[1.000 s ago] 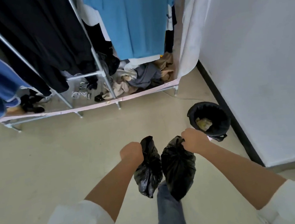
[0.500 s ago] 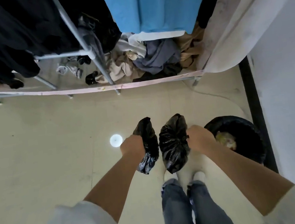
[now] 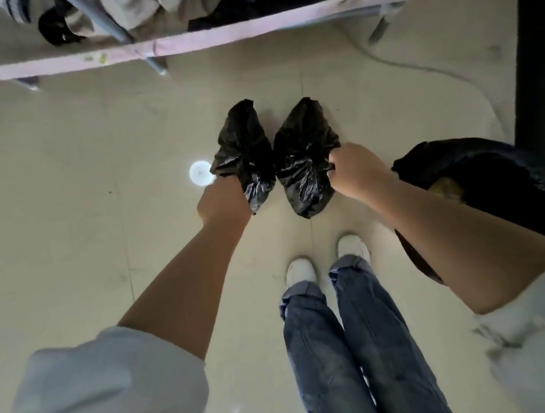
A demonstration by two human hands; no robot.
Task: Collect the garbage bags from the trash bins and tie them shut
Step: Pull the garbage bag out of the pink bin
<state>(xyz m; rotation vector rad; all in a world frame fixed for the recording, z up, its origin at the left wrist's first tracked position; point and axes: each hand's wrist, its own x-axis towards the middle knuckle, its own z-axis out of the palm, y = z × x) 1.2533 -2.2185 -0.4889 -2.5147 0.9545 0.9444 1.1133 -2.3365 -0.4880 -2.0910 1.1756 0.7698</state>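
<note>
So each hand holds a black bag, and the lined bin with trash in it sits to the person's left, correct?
Not quite. The bin sits to the person's right, beside the right hand, as the head view shows. Each hand, left included, does hold a black bag.

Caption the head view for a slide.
Each hand, left hand and right hand, grips a black bag beside the lined bin.

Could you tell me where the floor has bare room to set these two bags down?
Bare floor lies left of the left hand, below the rack rail. It is crowded on the right: the bin stands beside the shoes.
</note>
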